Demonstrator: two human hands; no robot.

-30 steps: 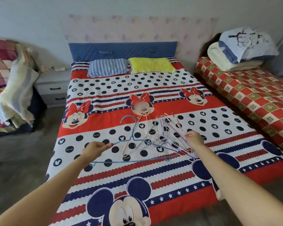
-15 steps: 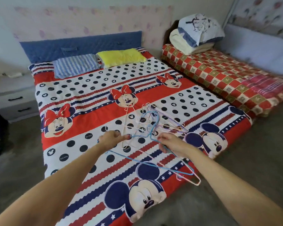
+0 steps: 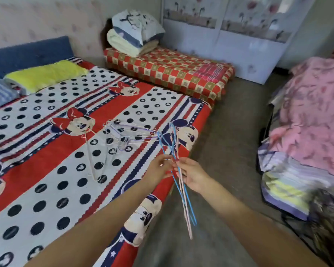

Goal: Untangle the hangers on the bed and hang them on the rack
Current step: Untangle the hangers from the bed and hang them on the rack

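A blue wire hanger (image 3: pixel 183 191) and a pink wire hanger (image 3: pixel 184 205) hang off the bed's corner, held together edge-on. My right hand (image 3: pixel 191 173) grips both of them. My left hand (image 3: pixel 160 167) pinches the same hangers just to the left. A tangle of pale wire hangers (image 3: pixel 123 135) still lies on the bed (image 3: pixel 46 170), on its Mickey Mouse cover. A single white hanger (image 3: pixel 93 160) lies beside the tangle. No rack is in view.
A lower bed with a red checked cover (image 3: pixel 172 74) and folded bedding (image 3: pixel 135 31) stands behind. A white wardrobe (image 3: pixel 229 35) lines the far wall. At the right, a pile under a pink cloth (image 3: pixel 312 120). Grey floor (image 3: pixel 229 141) runs between them.
Both hands lifted the blue and pink hangers out of the tangle and drew them right, past the bed's corner. My view swung right, away from the nightstand.
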